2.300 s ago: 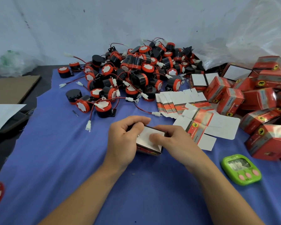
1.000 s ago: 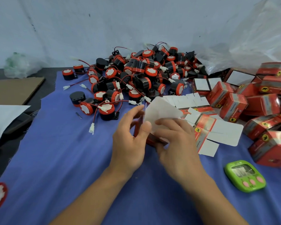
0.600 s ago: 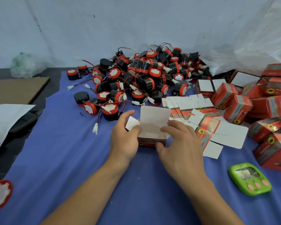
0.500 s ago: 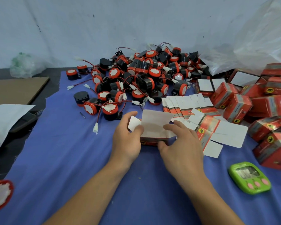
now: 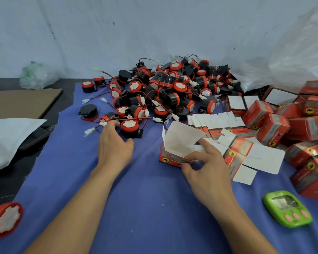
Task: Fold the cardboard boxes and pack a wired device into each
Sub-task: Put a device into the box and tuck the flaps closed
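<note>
1. Head view: the left hand is lying open on the blue cloth, fingertips touching a red wire beside a wired device.
2. The right hand is pinching the front wall of the open cardboard box, which is sitting on the cloth near the flat blanks.

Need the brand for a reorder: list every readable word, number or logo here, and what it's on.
Nothing can be quoted.
Print on the open box, beside a yellow animal logo: too blurred.
Side print on the folded red boxes: too small.
Digits on the green timer: unreadable.
</note>
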Motion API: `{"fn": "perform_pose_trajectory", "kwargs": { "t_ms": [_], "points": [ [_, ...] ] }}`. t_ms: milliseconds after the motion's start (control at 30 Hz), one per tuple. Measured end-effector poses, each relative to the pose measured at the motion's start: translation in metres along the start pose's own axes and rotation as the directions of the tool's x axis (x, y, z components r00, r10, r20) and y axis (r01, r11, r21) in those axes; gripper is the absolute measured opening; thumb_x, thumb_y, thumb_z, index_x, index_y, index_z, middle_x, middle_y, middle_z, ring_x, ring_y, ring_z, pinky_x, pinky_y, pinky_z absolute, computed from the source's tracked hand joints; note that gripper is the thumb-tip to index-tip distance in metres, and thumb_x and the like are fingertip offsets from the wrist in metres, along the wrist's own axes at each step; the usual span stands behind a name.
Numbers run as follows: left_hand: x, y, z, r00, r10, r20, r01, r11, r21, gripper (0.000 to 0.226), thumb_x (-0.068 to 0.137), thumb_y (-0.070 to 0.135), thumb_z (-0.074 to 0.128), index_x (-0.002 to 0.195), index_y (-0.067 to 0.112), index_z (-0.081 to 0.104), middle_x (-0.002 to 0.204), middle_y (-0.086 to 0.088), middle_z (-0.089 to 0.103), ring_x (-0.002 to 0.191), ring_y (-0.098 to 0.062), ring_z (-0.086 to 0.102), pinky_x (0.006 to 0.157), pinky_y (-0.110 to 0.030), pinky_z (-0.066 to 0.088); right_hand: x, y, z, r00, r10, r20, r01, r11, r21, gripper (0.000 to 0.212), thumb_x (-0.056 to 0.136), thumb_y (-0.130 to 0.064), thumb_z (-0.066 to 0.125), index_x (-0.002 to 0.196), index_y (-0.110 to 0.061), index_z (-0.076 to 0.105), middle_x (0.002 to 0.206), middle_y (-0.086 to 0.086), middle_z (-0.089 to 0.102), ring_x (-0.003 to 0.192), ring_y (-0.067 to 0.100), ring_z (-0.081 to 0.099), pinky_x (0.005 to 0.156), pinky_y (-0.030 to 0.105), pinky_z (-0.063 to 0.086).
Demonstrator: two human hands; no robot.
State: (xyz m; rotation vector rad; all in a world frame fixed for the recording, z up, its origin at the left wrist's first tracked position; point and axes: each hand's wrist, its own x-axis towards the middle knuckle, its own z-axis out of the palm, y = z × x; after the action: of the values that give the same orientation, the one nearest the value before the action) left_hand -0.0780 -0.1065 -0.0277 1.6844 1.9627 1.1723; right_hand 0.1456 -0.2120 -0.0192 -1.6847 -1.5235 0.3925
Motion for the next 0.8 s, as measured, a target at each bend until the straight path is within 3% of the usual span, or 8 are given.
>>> {"fn": "perform_pose_trajectory", "kwargs": {
  "t_ms": [100, 200, 367, 433, 500, 600, 667, 800],
  "points": [
    [0.011, -0.001, 0.008, 0.997, -0.028, 0.069, 0.018, 0.989, 0.146, 0.08, 0.087, 0.044, 0.073, 0.154, 0.021, 0.036, 0.148, -0.007, 0.054, 0.137, -0.033, 0.047, 0.105, -0.047, 0.042, -0.002, 0.0, 0.003, 1.0, -0.013, 0.02, 0.013, 1.0, -0.001, 0.024, 0.083, -0.018, 0.076, 0.074, -0.04, 0.073, 0.147, -0.022, 0.049, 0.132, 0.001, 0.042, 0.082, -0.007, 0.027],
    [0.021, 0.0, 0.014, 0.997, -0.022, 0.072, -0.002, 0.946, 0.323, 0.091, 0.085, 0.063, 0.068, 0.158, 0.024, 0.031, 0.148, -0.013, 0.055, 0.139, -0.036, 0.043, 0.113, -0.051, 0.033, -0.007, 0.001, 0.008, 0.996, -0.062, 0.062, 0.063, 0.998, -0.002, 0.015, 0.081, -0.015, 0.076, 0.079, -0.029, 0.079, 0.132, -0.026, 0.051, 0.116, -0.008, 0.041, 0.084, -0.009, 0.026],
    [0.022, 0.005, 0.016, 0.989, 0.132, -0.067, -0.112, 0.963, 0.245, 0.062, 0.083, 0.053, 0.078, 0.136, 0.03, 0.057, 0.123, -0.009, 0.068, 0.119, -0.035, 0.053, 0.1, -0.048, 0.038, -0.003, 0.006, 0.01, 0.994, -0.089, 0.071, 0.091, 0.996, -0.023, 0.013, 0.082, -0.012, 0.078, 0.084, -0.024, 0.082, 0.128, -0.023, 0.051, 0.122, -0.004, 0.038, 0.091, -0.008, 0.02],
    [0.016, 0.008, 0.013, 0.978, 0.182, -0.097, -0.174, 0.981, 0.085, 0.053, 0.079, 0.043, 0.083, 0.126, 0.029, 0.064, 0.119, -0.002, 0.069, 0.115, -0.031, 0.055, 0.096, -0.047, 0.046, 0.001, 0.007, 0.007, 0.994, -0.107, 0.014, 0.108, 0.991, -0.08, 0.015, 0.083, -0.009, 0.077, 0.088, -0.023, 0.082, 0.14, -0.01, 0.055, 0.14, 0.013, 0.038, 0.108, 0.004, 0.019],
    [0.009, 0.013, 0.009, 0.981, 0.157, -0.11, -0.178, 0.959, -0.22, 0.049, 0.076, 0.036, 0.083, 0.121, 0.029, 0.064, 0.12, 0.007, 0.069, 0.113, -0.021, 0.061, 0.094, -0.045, 0.053, 0.003, 0.007, 0.004, 0.992, -0.109, -0.067, 0.096, 0.981, -0.17, 0.019, 0.081, -0.003, 0.077, 0.088, -0.021, 0.082, 0.151, 0.006, 0.054, 0.148, 0.029, 0.033, 0.118, 0.028, 0.025],
    [-0.007, 0.029, 0.004, 0.986, 0.059, -0.154, -0.146, 0.746, -0.65, 0.036, 0.073, 0.034, 0.069, 0.108, 0.026, 0.063, 0.106, 0.01, 0.067, 0.093, -0.008, 0.064, 0.081, -0.03, 0.055, 0.006, 0.011, -0.002, 0.974, -0.168, -0.15, 0.125, 0.958, -0.26, 0.029, 0.074, 0.006, 0.077, 0.087, -0.019, 0.083, 0.152, 0.012, 0.053, 0.148, 0.04, 0.035, 0.118, 0.048, 0.034],
    [-0.017, 0.036, 0.003, 0.99, 0.005, -0.144, -0.117, 0.604, -0.789, 0.034, 0.073, 0.037, 0.062, 0.101, 0.018, 0.062, 0.093, 0.006, 0.062, 0.081, -0.01, 0.057, 0.07, -0.023, 0.048, 0.007, 0.012, -0.003, 0.974, -0.18, -0.141, 0.145, 0.963, -0.228, 0.037, 0.073, 0.009, 0.073, 0.091, -0.022, 0.083, 0.157, 0.006, 0.048, 0.152, 0.033, 0.029, 0.12, 0.042, 0.031],
    [-0.041, 0.045, 0.002, 0.995, -0.092, 0.034, 0.067, 0.384, -0.921, 0.03, 0.08, 0.035, 0.056, 0.09, 0.007, 0.064, 0.078, -0.019, 0.06, 0.067, -0.027, 0.059, 0.055, -0.031, 0.043, 0.003, 0.007, -0.004, 0.973, -0.147, -0.18, 0.144, 0.989, -0.031, 0.038, 0.078, 0.001, 0.076, 0.099, -0.031, 0.082, 0.161, -0.01, 0.04, 0.155, 0.009, 0.018, 0.115, 0.007, 0.011]
  ]
}}
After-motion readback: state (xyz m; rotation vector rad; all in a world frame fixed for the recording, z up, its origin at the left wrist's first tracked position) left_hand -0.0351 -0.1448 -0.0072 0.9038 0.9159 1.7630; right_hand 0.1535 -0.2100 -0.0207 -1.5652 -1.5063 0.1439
